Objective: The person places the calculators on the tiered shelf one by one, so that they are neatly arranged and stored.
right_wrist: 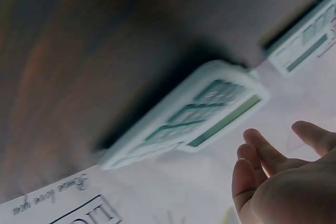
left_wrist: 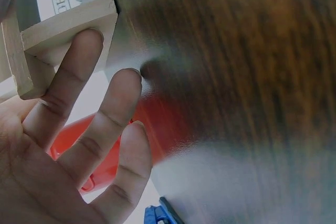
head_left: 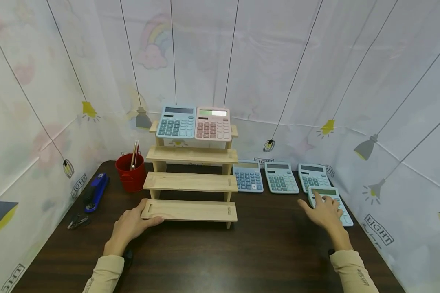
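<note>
A stepped wooden display stand [head_left: 190,210] stands on the dark table. My left hand [head_left: 129,223] grips the left end of its lowest shelf, thumb along the front. In the left wrist view the other fingers [left_wrist: 123,98] reach out by the wooden end [left_wrist: 73,30]. My right hand [head_left: 323,211] hovers with loosely bent fingers over a light-blue calculator [head_left: 346,215]. The right wrist view shows a gap between this hand [right_wrist: 294,182] and the calculator [right_wrist: 189,116]. A blue calculator [head_left: 176,122] and a pink calculator [head_left: 212,124] sit side by side on the top shelf.
Right of the stand lie a blue calculator [head_left: 248,177] and two light-blue calculators [head_left: 281,178] [head_left: 312,176]. At left are a red bucket [head_left: 130,173] with pencils, a blue stapler [head_left: 96,192] and a small dark object [head_left: 78,221]. Printed curtains [head_left: 260,73] surround the table.
</note>
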Tool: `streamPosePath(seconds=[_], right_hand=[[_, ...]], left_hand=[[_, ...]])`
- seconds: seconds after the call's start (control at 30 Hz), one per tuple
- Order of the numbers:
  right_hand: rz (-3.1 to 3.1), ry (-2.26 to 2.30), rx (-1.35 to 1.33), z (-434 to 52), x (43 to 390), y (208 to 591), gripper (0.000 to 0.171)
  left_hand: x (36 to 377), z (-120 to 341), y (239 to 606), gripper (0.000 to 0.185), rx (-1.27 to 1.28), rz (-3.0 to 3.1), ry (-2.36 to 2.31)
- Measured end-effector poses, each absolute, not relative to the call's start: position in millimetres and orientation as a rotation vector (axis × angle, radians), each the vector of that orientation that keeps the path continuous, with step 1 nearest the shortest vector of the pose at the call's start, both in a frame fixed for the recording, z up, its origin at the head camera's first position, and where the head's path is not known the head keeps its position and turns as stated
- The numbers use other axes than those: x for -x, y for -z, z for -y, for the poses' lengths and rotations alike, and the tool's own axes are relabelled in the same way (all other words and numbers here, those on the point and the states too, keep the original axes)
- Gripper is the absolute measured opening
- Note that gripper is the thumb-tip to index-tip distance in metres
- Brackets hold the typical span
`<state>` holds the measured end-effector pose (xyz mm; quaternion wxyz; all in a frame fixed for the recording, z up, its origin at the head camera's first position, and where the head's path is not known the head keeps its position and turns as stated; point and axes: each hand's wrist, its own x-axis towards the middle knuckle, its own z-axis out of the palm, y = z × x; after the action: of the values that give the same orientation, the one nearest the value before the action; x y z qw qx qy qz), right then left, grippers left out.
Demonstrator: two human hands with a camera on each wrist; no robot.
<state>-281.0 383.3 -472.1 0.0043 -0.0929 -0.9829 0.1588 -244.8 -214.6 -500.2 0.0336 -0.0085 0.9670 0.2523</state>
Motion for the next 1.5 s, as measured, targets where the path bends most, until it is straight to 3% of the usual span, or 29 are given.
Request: streamPosePath(seconds=[1.07,1.5], right_hand=[[3.27,-0.515,0.512,-445,287,493,0.126],[3.332,-0.542,0.59,-459,279,490,0.127]], left_hand=[[247,215,504,0.109,0.042,-3.001,-0.798],[245,214,503,0.11,0.053,-2.987,-0.803]])
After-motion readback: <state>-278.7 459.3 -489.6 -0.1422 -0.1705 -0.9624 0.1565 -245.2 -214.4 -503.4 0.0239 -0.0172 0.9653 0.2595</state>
